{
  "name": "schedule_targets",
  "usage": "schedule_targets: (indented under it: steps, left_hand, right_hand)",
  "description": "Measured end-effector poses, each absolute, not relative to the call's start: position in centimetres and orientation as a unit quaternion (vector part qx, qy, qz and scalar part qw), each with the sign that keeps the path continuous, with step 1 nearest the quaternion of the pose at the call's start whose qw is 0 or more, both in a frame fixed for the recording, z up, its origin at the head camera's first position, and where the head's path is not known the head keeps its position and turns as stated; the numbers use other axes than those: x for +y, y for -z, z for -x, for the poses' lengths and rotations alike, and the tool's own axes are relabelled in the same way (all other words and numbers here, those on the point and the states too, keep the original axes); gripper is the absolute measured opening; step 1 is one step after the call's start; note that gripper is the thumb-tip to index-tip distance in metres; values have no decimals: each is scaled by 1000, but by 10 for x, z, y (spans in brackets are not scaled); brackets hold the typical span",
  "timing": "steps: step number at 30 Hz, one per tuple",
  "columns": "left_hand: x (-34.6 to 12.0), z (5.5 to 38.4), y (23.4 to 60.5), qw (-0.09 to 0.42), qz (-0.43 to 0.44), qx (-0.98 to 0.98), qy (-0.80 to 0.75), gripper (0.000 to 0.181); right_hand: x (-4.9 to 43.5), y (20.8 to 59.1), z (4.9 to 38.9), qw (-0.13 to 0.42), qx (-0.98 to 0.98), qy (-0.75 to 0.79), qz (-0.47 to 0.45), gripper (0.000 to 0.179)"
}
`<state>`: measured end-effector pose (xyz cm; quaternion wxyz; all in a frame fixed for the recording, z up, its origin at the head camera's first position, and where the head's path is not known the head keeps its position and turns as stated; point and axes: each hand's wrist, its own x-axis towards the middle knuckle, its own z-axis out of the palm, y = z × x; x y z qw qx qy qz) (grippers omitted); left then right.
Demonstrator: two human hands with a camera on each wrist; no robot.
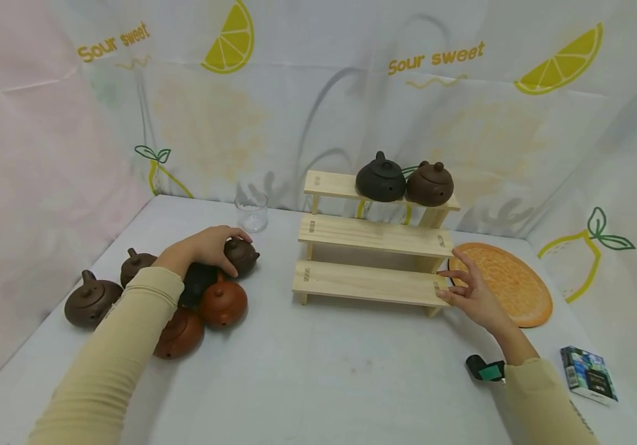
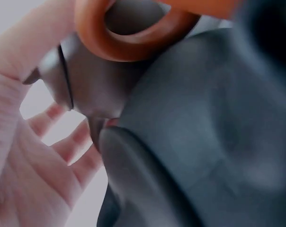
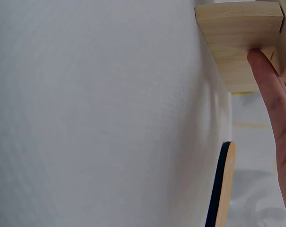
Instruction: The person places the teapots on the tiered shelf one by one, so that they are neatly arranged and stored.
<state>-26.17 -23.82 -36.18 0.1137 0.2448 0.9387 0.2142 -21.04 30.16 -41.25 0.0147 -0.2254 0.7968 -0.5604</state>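
My left hand point(image 1: 209, 246) holds a small dark brown teapot point(image 1: 242, 256), thumb and fingers spread around its sides. Close against it, the left wrist view shows a dark grey teapot point(image 2: 181, 94) and the ring handle point(image 2: 93, 40) of an orange one. Two orange teapots point(image 1: 223, 304) and two more brown ones point(image 1: 92, 300) cluster around my left forearm. With fairly straight fingers, my right hand point(image 1: 476, 296) touches the right end of a three-step wooden shelf point(image 1: 374, 235). Side by side on its top step sit a black teapot point(image 1: 380, 179) and a brown teapot point(image 1: 430, 184).
Behind the left hand stands a clear glass point(image 1: 251, 213). A round mat with a pizza-like print point(image 1: 504, 284) lies right of the shelf. Nearer the front right are a small black item with a green patch point(image 1: 487, 371) and a small box point(image 1: 589, 374). Printed cloth hangs behind.
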Motion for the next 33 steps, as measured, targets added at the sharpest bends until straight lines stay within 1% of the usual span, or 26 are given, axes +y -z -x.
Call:
schedule_targets:
  steps: [6, 11, 21, 24, 33]
  left_hand:
    - [-238, 264, 363, 87, -242, 945, -200, 63]
    - [-233, 264, 354, 56, -245, 945, -210, 65]
    - [-212, 266, 309, 27, -283, 925, -252, 65]
    - [-204, 267, 294, 12, -295, 921, -253, 65]
    - [-181, 277, 262, -11, -324, 916, -238, 66]
  right_hand:
    - [302, 413, 210, 21, 794, 563, 228, 88]
    - [304, 413, 209, 15, 790, 567, 230, 88]
    - [303, 413, 211, 15, 803, 554, 219, 88]
    - [303, 413, 211, 15, 805, 551, 219, 88]
    - [303, 412, 212, 13, 802, 552, 226, 89]
